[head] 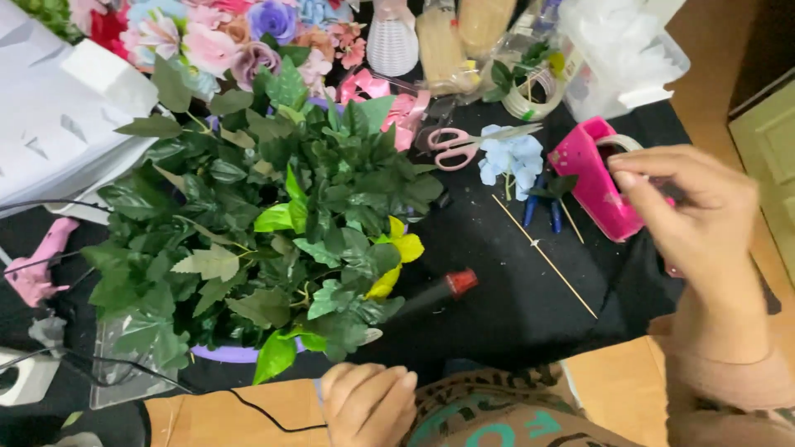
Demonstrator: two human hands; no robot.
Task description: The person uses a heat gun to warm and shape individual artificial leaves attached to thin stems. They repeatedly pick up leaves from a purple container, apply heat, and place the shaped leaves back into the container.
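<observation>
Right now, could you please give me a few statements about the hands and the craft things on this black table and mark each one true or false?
1. The right hand reaches to the pink plastic tape dispenser. True.
2. The pink-handled scissors are in the left hand. False: they lie on the table above the thin wooden skewer; the left hand is a closed fist at the near edge.
3. The pale blue fabric flower lies beside the scissors. True.
4. The leafy green artificial arrangement is right of the dispenser. False: it is left of it.
</observation>
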